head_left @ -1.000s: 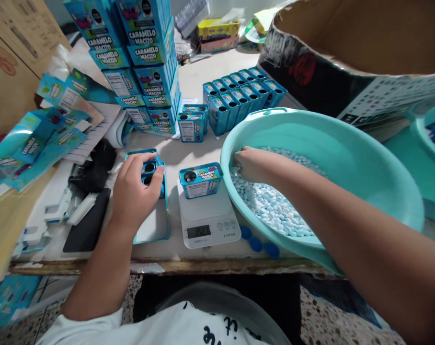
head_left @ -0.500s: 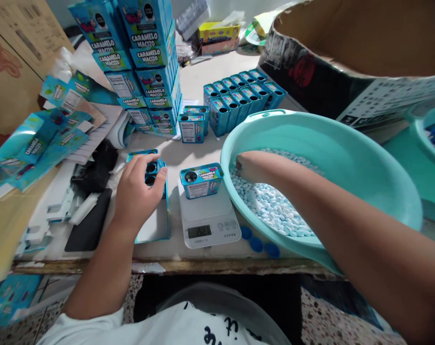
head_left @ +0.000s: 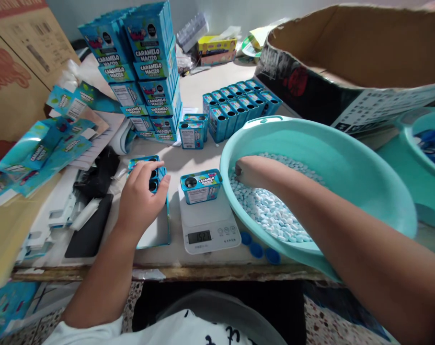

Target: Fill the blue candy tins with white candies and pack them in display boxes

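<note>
My left hand (head_left: 143,191) rests over a display box (head_left: 169,235) that holds several small blue candy tins (head_left: 153,185). Its thumb stands apart from the fingers, and part of the tins is hidden beneath it. A blue candy tin (head_left: 202,194) with a round opening sits upright on the white kitchen scale (head_left: 199,223), whose display is lit. My right hand (head_left: 248,170) reaches into the oval turquoise tub (head_left: 375,191), down among pale blue and white candies (head_left: 275,213). Those fingers are mostly buried, so their grip does not show.
Blue lids (head_left: 256,249) lie between scale and tub. Behind stand rows of open tins (head_left: 235,112) and a tall stack of filled display boxes (head_left: 149,72). A big cardboard carton (head_left: 303,72) is at the back right, with flattened blue packaging (head_left: 41,143) and a dark tablet-like slab (head_left: 86,232) leftward.
The view has tilted slightly, so everything sits a little lower. Both hands stay in about the same places, the right one still in the candies.
</note>
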A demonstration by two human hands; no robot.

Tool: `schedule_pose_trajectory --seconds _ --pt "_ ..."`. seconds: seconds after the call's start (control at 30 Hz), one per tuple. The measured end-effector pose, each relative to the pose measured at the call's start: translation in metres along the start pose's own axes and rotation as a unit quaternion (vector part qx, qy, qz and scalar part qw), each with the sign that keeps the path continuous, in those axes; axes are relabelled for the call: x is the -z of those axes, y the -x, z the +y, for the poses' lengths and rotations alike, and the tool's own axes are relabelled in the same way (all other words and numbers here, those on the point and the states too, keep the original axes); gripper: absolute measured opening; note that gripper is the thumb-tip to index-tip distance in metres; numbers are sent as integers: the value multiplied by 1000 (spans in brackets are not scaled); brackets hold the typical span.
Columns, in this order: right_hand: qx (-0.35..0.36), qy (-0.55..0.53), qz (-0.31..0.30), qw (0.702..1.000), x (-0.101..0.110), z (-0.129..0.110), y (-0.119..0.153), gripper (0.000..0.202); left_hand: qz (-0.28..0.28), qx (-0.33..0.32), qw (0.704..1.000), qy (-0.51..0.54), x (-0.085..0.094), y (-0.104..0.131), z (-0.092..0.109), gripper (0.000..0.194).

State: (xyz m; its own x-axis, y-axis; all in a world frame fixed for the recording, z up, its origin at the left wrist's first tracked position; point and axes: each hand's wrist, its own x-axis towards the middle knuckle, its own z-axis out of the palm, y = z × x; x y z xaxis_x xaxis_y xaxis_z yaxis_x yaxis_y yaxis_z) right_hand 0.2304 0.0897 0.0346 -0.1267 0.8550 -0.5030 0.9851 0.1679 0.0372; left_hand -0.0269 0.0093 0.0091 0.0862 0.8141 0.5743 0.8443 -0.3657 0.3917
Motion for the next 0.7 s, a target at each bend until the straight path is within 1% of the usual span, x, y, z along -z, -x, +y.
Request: schedule_pose_trajectory --seconds 0.1,0.23,0.37,0.53,0.7 --pt "-6 15 -21 1000 0 1 -2 22 7 0 1000 4 -1 0 -2 27" --pt "-14 18 -26 999 0 3 -3 25 28 9 1000 9 -1 1 -3 28" --pt "-30 14 -42 999 0 3 -2 29 23 20 999 17 -2 2 -3 29" --pt "-42 16 -42 998 3 0 2 32 25 39 999 17 -2 2 -2 29" --pt "-34 7 -24 999 5 0 7 24 39 62 997 15 1 3 0 31"
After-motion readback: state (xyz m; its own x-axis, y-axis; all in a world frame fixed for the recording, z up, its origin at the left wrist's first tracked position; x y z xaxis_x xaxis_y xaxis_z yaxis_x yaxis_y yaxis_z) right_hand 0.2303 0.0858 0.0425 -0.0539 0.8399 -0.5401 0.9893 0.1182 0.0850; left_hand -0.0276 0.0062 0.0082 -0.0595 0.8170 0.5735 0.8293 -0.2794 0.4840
